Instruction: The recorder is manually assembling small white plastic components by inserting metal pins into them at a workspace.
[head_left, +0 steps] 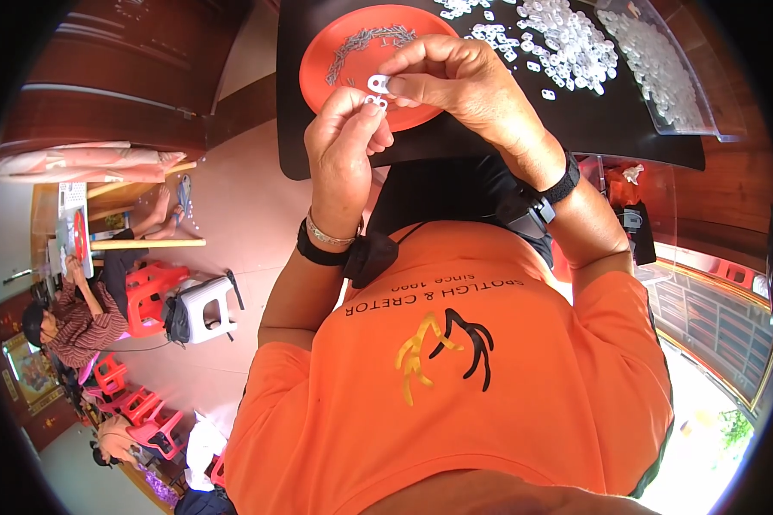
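Note:
Over the near side of a round red-orange plate [316,81], my two hands meet with their fingertips close together. My left hand [345,133] pinches a small white plastic piece with holes [375,102] between thumb and forefinger. Just above it, my right hand [465,86] grips a second small white piece, a plastic tab with a hole [378,83], by its edge. The two pieces almost touch or overlap; I cannot tell whether they are joined. On the plate lie many small grey pins or screws [345,58], partly hidden behind my right hand.
Loose white plastic pieces [567,43] lie heaped on the black table [489,137] to the right. Beyond them stands a clear bin [704,124] full of similar pieces. At the left, another person [82,322] sits near red stools [150,296] and a white stool [210,309].

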`<state>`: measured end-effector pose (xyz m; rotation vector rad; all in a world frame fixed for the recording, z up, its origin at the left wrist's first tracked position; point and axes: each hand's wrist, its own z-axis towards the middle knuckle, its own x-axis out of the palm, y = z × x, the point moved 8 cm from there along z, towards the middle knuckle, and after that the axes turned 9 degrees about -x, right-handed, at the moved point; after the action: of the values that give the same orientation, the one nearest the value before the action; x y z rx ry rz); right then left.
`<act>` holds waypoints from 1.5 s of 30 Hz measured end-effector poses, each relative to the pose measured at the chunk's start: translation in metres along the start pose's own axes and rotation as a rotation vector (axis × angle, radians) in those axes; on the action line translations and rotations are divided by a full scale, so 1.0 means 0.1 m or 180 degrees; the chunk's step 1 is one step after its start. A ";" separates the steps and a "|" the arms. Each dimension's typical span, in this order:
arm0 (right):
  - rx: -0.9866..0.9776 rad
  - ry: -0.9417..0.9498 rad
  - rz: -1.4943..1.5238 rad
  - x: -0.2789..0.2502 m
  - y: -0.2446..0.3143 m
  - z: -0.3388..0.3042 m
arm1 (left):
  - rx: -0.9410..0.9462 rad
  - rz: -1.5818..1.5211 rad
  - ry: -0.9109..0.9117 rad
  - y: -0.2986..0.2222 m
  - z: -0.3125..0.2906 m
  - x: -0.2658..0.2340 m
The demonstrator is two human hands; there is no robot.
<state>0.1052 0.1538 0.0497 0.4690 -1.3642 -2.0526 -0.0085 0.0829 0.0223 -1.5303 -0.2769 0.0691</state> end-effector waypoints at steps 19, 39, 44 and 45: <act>-0.0319 0.0173 -0.0266 0.13 0.06 -0.10 | -0.0257 -0.0372 -0.0127 0.07 0.00 0.03; -0.1375 0.0138 -0.2248 0.27 0.33 -0.19 | -0.0018 -0.0324 -0.0182 0.05 -0.03 0.00; -0.1543 0.0119 -0.2339 0.27 0.35 -0.21 | -0.0005 -0.0259 -0.0230 0.05 -0.04 0.01; -0.1495 0.0098 -0.2280 0.25 0.34 -0.21 | -0.0012 -0.0244 -0.0258 0.04 -0.04 0.02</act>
<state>0.1093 0.1127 0.0737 0.8525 -0.6856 -2.8142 -0.0056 0.0798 0.0182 -1.5212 -0.4002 0.0700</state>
